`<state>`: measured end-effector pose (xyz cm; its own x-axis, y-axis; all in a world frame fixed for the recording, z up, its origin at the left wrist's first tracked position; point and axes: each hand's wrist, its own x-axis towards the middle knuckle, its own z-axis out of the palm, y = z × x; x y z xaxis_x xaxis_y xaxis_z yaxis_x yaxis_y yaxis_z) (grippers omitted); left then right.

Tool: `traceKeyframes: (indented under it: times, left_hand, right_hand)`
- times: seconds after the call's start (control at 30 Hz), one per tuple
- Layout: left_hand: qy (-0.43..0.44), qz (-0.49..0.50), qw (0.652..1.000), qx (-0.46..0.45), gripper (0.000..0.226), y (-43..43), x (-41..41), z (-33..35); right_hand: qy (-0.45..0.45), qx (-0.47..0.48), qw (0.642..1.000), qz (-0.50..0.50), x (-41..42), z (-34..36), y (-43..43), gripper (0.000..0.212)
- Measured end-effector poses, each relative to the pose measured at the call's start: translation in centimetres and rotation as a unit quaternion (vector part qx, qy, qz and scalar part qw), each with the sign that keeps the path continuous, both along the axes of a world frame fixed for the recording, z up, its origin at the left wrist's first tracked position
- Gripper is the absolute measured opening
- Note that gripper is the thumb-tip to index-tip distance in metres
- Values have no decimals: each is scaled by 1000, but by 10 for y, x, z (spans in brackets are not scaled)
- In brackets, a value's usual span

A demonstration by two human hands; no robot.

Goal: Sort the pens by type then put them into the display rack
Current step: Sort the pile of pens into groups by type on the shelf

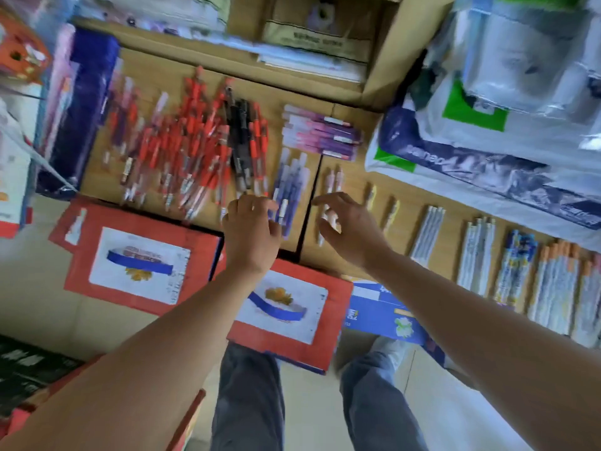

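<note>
My left hand [252, 229] hangs over the near edge of the cardboard surface [354, 187], fingers curled loosely downward and closed on nothing that I can see, its fingertips just at the lower ends of the blue pens [290, 190]. My right hand [349, 227] is beside it, fingers spread wide and arched above the pale pink pens [331, 193], empty. To the left of the blue pens lies a big loose heap of red pens [182, 148], with a few black pens [240, 138] along its right side. Behind the blue ones is a tidy stack of purple pens [322, 136]. Off to my right, separate rows lie well apart: two yellow pens [380, 203], white pens [428, 234], patterned blue pens [517, 271] and orange-tipped pens [557, 288]. Near my knees sit red boxes [140, 265] with white labels and a blue box [383, 314]; everything is motion-blurred, so their print is unreadable. The lettering on the plastic bag [455, 151] at upper right is upside down and too smeared to read.
</note>
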<state>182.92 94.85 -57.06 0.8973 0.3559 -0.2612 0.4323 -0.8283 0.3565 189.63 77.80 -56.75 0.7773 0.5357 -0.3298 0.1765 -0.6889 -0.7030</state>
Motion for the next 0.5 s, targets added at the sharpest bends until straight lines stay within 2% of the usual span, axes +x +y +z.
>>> traceKeyframes:
  times: [0.13, 0.27, 0.37, 0.5]
  left_hand:
    - [34, 7, 999, 32, 31, 80, -11, -8]
    - [47, 30, 998, 37, 38, 136, -11, -13]
    - [66, 21, 997, 18, 46, 161, -10, -21]
    - [70, 3, 997, -19, 44, 180, -11, -32]
  right_hand:
    - [18, -9, 1000, 13, -3, -4, 89, 32]
    - [20, -64, 998, 0, 4, -14, 151, 36]
    - [18, -117, 993, 28, 9, -23, 176, 40]
    - [14, -144, 989, 26, 11, -29, 185, 33]
